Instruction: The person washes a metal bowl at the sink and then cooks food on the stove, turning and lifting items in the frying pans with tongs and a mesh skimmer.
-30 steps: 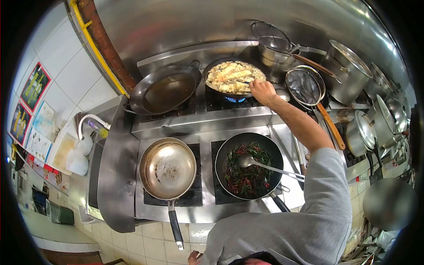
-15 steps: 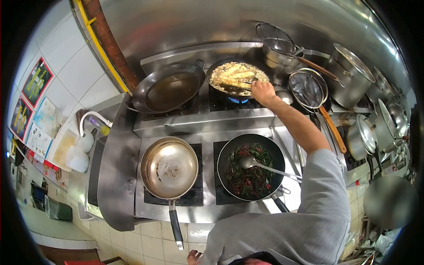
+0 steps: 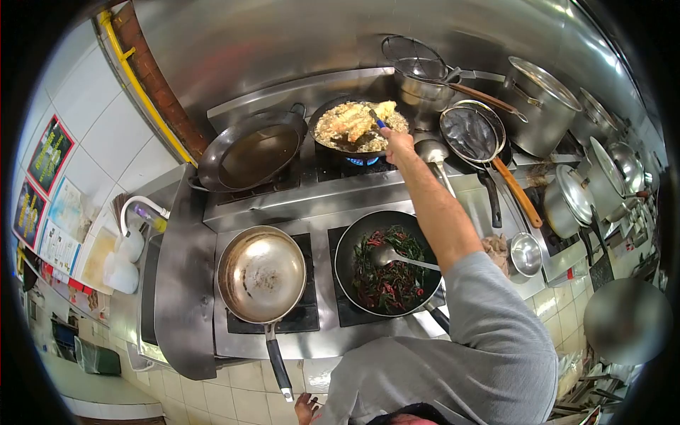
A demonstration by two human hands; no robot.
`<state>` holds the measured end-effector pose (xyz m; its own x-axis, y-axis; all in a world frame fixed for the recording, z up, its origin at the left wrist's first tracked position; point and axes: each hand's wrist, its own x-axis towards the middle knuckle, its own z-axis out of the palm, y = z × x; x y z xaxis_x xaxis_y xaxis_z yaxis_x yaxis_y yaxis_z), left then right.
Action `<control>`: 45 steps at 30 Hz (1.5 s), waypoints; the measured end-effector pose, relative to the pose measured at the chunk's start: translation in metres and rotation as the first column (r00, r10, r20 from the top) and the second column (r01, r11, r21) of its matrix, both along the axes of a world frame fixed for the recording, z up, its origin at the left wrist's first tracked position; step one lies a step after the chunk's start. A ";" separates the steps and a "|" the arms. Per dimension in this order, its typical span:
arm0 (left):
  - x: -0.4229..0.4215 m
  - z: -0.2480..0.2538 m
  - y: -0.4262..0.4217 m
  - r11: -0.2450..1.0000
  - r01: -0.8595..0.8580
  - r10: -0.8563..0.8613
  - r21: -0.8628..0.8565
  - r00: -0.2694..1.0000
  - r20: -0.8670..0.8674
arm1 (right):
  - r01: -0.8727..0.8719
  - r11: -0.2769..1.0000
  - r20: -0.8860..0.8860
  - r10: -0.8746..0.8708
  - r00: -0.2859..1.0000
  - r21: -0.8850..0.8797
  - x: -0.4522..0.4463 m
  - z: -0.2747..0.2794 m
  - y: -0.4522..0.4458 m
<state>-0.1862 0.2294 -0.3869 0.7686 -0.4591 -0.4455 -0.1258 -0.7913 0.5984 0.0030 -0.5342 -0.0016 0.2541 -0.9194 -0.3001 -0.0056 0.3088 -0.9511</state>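
Starting from my left, a wide dark pan (image 3: 214, 174) of brownish liquid sits on the back row, with a bare silver pan (image 3: 262, 273) in front, its black handle pointing towards me. My left hand (image 3: 306, 409) hangs low by the edge of the stove; it is partly cut off, so I cannot tell how its fingers are set, and I see nothing in it. Best to leave it there, well away from the heat.

Next, over a blue flame (image 3: 363, 161), comes the frying pan (image 3: 338, 149) with the golden battered pieces (image 3: 354, 124) lying in bubbling oil. The blue-handled tool (image 3: 380, 121) reaches in among them, pinched between the fingers of my right hand (image 3: 399, 146) just beyond the pan's rim. I would slide its tip under a piece, lift gently and lay it down away from me, since a drop could splash oil and a hard squeeze might tear the batter. Below my outstretched forearm, the greens (image 3: 381, 280) rest in a black pan (image 3: 345, 259). Further right are a ladle (image 3: 431, 150) and a strainer (image 3: 469, 133); I should keep my elbow clear of both.
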 end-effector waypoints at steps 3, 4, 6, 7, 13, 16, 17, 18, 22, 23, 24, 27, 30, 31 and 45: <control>0.001 0.015 -0.016 0.966 -0.239 0.235 -0.094 0.970 -0.058 | -0.056 0.989 0.079 0.045 0.996 0.137 0.003 0.005 0.011; -0.002 0.017 -0.020 0.769 -0.605 0.525 -0.209 0.783 -0.334 | -0.069 0.978 0.103 0.049 0.993 0.197 0.004 0.006 0.013; -0.006 0.020 -0.022 0.430 -0.881 0.653 -0.197 0.454 -0.606 | -0.072 0.955 0.103 0.044 0.994 0.287 0.011 0.008 0.016; -0.007 0.022 -0.020 0.455 -0.868 0.639 -0.197 0.473 -0.607 | -0.077 0.955 0.102 0.050 0.994 0.286 0.015 0.007 0.016; -0.016 0.014 -0.016 0.453 -0.872 0.602 -0.187 0.454 -0.657 | -0.046 0.944 0.091 0.017 0.996 0.327 0.026 0.006 0.017; -0.009 -0.010 0.001 0.766 -0.634 0.511 -0.107 0.702 -0.496 | -0.074 0.931 0.128 0.029 0.991 0.359 0.030 0.005 0.009; -0.005 -0.016 0.004 0.938 -0.345 0.334 0.021 0.888 -0.315 | -0.102 0.930 0.151 0.051 0.987 0.353 0.029 0.006 0.009; -0.012 -0.013 0.004 0.969 -0.244 0.246 0.040 0.943 -0.225 | -0.123 0.943 0.168 0.073 0.983 0.309 0.026 0.004 0.010; -0.023 -0.009 -0.007 0.576 -0.797 0.562 -0.181 0.547 -0.620 | -0.111 0.921 0.156 0.055 0.986 0.374 0.020 0.005 0.004; -0.025 -0.007 -0.010 0.537 -0.824 0.566 -0.180 0.510 -0.647 | -0.104 0.921 0.151 0.050 0.987 0.376 0.013 0.006 0.003; -0.025 -0.005 -0.011 0.516 -0.838 0.567 -0.179 0.490 -0.662 | -0.186 0.916 0.158 0.137 0.978 0.355 0.004 0.010 0.003; -0.022 0.000 -0.015 0.503 -0.845 0.559 -0.181 0.478 -0.678 | -0.271 0.905 0.126 0.243 0.962 0.326 -0.013 0.022 -0.001; -0.018 0.002 -0.018 0.497 -0.848 0.553 -0.185 0.473 -0.686 | -0.399 0.883 -0.006 0.413 0.911 0.246 -0.028 0.040 -0.003; -0.016 0.003 -0.017 0.502 -0.844 0.550 -0.188 0.479 -0.684 | -0.394 0.886 -0.007 0.408 0.913 0.247 -0.030 0.041 -0.007; -0.010 0.074 -0.056 0.372 -0.924 0.659 -0.085 0.327 -0.677 | -0.435 0.876 -0.082 0.459 0.885 0.207 -0.041 0.063 0.008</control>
<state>-0.1959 0.1732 -0.3131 0.5888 0.0443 -0.8070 0.8074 0.0143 0.5899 -0.0380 -0.5262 0.0611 0.5747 -0.6448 -0.5040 -0.2985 0.4083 -0.8627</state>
